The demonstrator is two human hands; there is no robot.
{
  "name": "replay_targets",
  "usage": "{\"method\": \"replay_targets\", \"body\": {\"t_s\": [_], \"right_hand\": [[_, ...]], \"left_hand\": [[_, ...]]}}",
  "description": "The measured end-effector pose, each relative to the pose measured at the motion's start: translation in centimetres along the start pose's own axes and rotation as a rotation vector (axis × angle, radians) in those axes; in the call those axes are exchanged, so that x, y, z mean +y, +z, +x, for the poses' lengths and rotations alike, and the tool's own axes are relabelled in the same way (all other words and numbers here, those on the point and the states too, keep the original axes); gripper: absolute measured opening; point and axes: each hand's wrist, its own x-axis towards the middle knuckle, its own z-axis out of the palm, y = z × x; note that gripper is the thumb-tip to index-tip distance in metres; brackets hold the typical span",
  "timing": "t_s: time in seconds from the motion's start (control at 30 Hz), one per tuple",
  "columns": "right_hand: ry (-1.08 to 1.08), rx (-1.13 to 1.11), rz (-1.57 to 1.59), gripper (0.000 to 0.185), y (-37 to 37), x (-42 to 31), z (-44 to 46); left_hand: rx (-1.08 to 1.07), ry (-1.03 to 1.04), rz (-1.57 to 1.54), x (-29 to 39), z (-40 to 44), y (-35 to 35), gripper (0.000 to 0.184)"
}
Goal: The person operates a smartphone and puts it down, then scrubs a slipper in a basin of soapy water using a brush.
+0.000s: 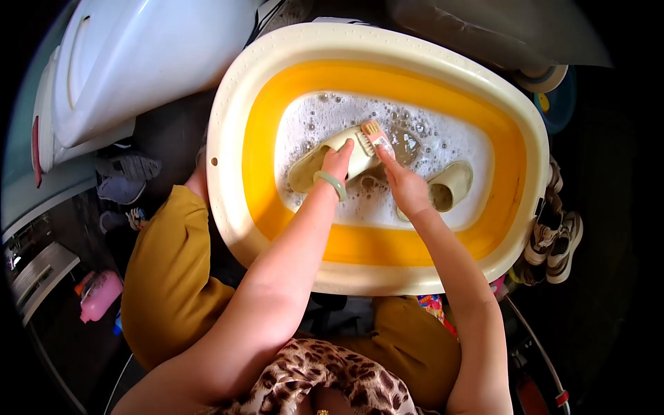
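My left hand (337,162), with a pale green bangle on its wrist, grips a cream slipper (315,169) over the soapy water. In my right hand (406,183) is a pink scrubbing brush (374,133), its white bristles against the slipper's upper near the toe. A second cream slipper (453,185) lies in the suds to the right, partly hidden by my right hand. Foamy water (311,111) covers the bottom of the yellow and cream basin (360,273). My fingers on the slipper's underside are hidden.
A white tub-like object (152,55) stands at the upper left. Several shoes (555,242) sit right of the basin. A pink bottle (101,296) is at the lower left, and grey shoes (124,176) lie left of the basin. A blue bowl (559,104) is at the upper right.
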Motion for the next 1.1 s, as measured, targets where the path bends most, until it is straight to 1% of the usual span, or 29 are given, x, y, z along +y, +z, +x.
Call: {"method": "replay_targets", "body": {"t_s": [0.07, 0.1, 0.2, 0.23, 0.3, 0.33, 0.37, 0.4, 0.43, 0.47, 0.5, 0.53, 0.57, 0.6, 0.63, 0.7, 0.73, 0.77, 0.8, 0.83, 0.87, 0.9, 0.97, 1.0, 1.03, 1.1], "right_hand": [[-0.014, 0.005, 0.094, 0.046, 1.0, 1.3, -1.1], [-0.011, 0.004, 0.087, 0.046, 0.8, 2.1, -1.8], [-0.104, -0.027, -0.085, 0.040, -1.6, 3.8, -3.2], [-0.112, -0.026, -0.094, 0.040, -2.2, 3.9, -2.8], [-0.061, -0.057, -0.131, 0.042, -4.1, 2.6, -1.8], [-0.013, -0.005, -0.030, 0.039, -4.7, 1.4, -0.6], [-0.014, -0.007, -0.023, 0.039, -4.2, 1.0, 0.4], [-0.080, 0.025, -0.010, 0.037, -3.7, 0.7, 1.4], [-0.147, 0.059, 0.002, 0.036, -3.3, 0.4, 2.1], [-0.104, -0.007, -0.012, 0.035, -2.7, 0.0, 1.9], [-0.104, -0.007, -0.013, 0.035, -2.0, 0.5, 1.0], [-0.080, -0.031, 0.002, 0.035, -1.4, 1.6, -0.2], [-0.056, -0.059, 0.015, 0.035, -1.2, 2.8, -1.3], [-0.004, -0.136, -0.017, 0.035, -2.1, 3.7, -2.2], [-0.009, -0.137, -0.024, 0.035, -2.5, 4.4, -2.0], [-0.104, -0.116, -0.138, 0.035, -4.5, 3.4, -1.5], [-0.023, -0.104, -0.068, 0.034, -5.0, 2.2, -0.4], [-0.021, -0.110, -0.058, 0.034, -4.8, 1.3, 0.7], [-0.071, -0.042, -0.037, 0.034, -4.7, 0.6, 1.8], [-0.120, 0.027, -0.017, 0.034, -4.4, 0.0, 2.4], [-0.074, -0.077, -0.166, 0.034, -3.6, -0.1, 2.3], [-0.075, -0.073, -0.168, 0.034, -2.5, 0.8, 1.3], [-0.091, -0.067, -0.034, 0.034, -1.4, 3.8, -1.2], [-0.014, -0.153, -0.056, 0.034, -2.7, 3.8, -2.3], [-0.016, -0.157, -0.056, 0.034, -3.0, 4.0, -2.1], [-0.135, 0.006, -0.016, 0.034, -3.5, 3.7, -2.1]], "left_hand": [[0.024, -0.023, 0.004, 0.0, 0.1, -0.1, 0.039], [0.042, -0.042, 0.013, -0.1, 0.2, 0.0, 0.038], [0.045, 0.001, 0.003, -0.2, 0.3, 0.1, 0.037], [0.045, 0.006, -0.008, -0.2, 0.6, 0.2, 0.037], [0.052, 0.025, 0.067, -0.5, 0.3, -0.2, 0.037], [0.061, 0.019, 0.071, -0.6, 0.1, -0.5, 0.037], [0.052, -0.021, 0.130, -0.2, 0.1, -0.4, 0.039], [0.039, -0.056, 0.190, 0.1, 0.3, -0.4, 0.041], [0.040, -0.049, 0.194, 0.1, 0.6, -0.4, 0.041], [-0.007, -0.040, 0.122, -0.5, 1.0, -0.7, 0.043], [-0.057, -0.034, 0.047, -0.5, 0.9, -0.7, 0.044], [-0.061, -0.030, 0.039, -0.4, 1.0, -0.5, 0.044], [-0.032, -0.052, 0.063, 0.0, 0.6, -0.3, 0.044], [-0.002, -0.080, 0.089, 0.0, 0.3, -0.4, 0.044], [-0.002, -0.077, 0.081, 0.0, 0.2, -0.1, 0.044], [0.055, 0.049, 0.071, -0.2, -0.1, 0.1, 0.039], [0.059, 0.044, 0.081, -0.2, -0.2, 0.0, 0.039], [0.099, -0.010, 0.154, 0.4, -0.7, 0.2, 0.039], [0.139, -0.060, 0.220, 0.7, -0.7, 0.3, 0.040], [0.144, -0.058, 0.219, 0.2, -0.3, 0.1, 0.040], [0.092, -0.020, 0.157, -0.7, 0.5, -0.4, 0.040], [0.035, 0.021, 0.092, -1.1, 1.0, -0.5, 0.040], [-0.009, 0.031, 0.039, -0.8, 1.2, -0.3, 0.040], [-0.043, 0.020, 0.001, -0.9, 0.9, -0.5, 0.041], [-0.039, 0.019, -0.002, -0.8, 0.9, -0.5, 0.041], [0.014, 0.000, 0.075, -0.6, 0.4, -0.4, 0.042]]}}
